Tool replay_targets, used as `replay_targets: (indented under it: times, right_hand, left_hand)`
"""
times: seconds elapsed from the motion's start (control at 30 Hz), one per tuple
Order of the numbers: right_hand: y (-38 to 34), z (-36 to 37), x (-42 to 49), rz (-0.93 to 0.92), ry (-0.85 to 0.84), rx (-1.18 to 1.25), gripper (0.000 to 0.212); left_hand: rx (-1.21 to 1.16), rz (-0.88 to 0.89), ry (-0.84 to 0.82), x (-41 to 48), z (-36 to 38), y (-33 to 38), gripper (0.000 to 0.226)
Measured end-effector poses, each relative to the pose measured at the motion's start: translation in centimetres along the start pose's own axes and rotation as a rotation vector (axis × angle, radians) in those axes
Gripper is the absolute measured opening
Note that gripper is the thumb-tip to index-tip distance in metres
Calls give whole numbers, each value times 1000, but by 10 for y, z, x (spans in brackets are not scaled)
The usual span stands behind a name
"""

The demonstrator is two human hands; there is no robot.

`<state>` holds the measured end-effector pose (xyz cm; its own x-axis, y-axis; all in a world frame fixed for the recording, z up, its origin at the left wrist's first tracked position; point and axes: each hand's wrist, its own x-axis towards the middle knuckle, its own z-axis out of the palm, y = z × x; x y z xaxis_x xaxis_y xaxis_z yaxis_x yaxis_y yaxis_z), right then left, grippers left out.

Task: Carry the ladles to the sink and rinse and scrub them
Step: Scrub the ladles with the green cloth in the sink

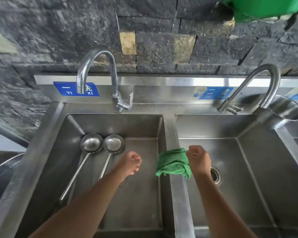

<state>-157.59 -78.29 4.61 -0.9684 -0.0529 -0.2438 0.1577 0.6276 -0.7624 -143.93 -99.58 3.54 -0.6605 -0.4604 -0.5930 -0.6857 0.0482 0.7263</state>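
Observation:
Two steel ladles lie side by side in the left sink basin [144, 127], bowls up toward the back: the left ladle [91, 142] and the right ladle [113, 143], handles running down toward me. My left hand [131, 162] hovers over this basin to the right of the ladles, fingers loosely curled, holding nothing. My right hand [199, 160] is over the divider between the basins and pinches a green cloth [173, 164] that hangs from its fingers.
A chrome tap [96, 69] arches over the left basin, no water running. A second tap [258, 86] serves the right basin [248, 134], whose drain [216, 176] shows beside my wrist. A steel bowl [282, 109] sits at the right; a dark stone wall stands behind.

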Motion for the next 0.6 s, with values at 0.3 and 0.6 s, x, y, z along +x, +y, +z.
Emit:
replay_targets:
  times: [0.3,0.6]
  right_hand:
    - [-83,106,-81,-95,-494,14,16]
    - [-129,249,-170,152,-836,124,31]
  left_hand:
    - [182,131,303,-55,-107,-46,11]
    - [-387,-90,270,-44,-203,-138,35]
